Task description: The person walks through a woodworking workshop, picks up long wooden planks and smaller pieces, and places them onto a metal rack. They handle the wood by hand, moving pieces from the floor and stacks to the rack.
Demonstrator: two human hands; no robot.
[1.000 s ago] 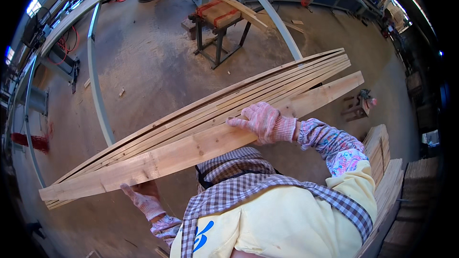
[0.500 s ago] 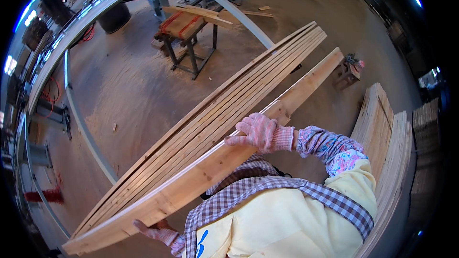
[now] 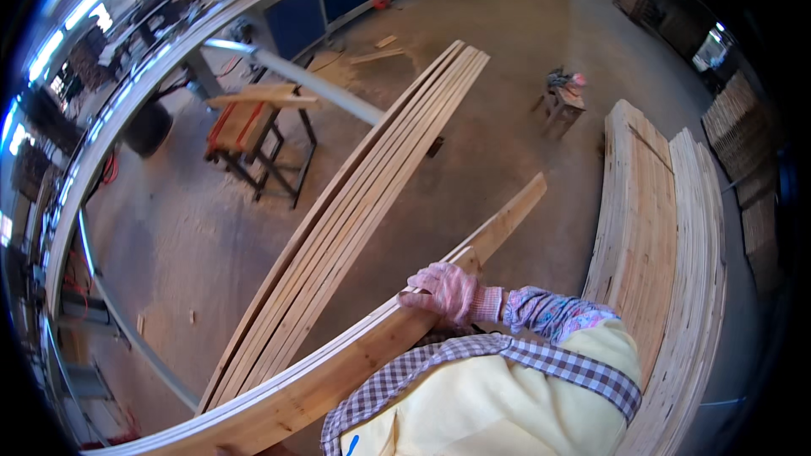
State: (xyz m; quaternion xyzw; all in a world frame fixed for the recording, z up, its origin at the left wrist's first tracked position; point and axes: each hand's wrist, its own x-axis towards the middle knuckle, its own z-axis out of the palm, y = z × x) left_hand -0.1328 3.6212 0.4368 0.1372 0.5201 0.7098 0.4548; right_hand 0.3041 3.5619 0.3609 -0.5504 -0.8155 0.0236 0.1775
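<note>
My right hand (image 3: 443, 291), in a pink work glove, grips the upper edge of a long pale wooden plank (image 3: 372, 350) that runs from lower left to upper right in front of my chest. Just beyond it lies a stack of long thin wooden slats (image 3: 355, 219), angled the same way and apart from the plank at its far end. My left hand is hidden under the plank at the bottom edge; only a sliver of glove shows there. A checked scarf and yellow top fill the lower middle.
A tall pile of stacked boards (image 3: 655, 228) stands to my right. A sawhorse (image 3: 253, 139) with timber stands at the left on the concrete floor, a small stool with tools (image 3: 564, 101) farther back. A long metal machine rail (image 3: 127, 143) curves along the left.
The view has swung to the right and the slats and plank now point more steeply away. The front plank has separated from the slat stack. My right hand has stayed on the plank.
</note>
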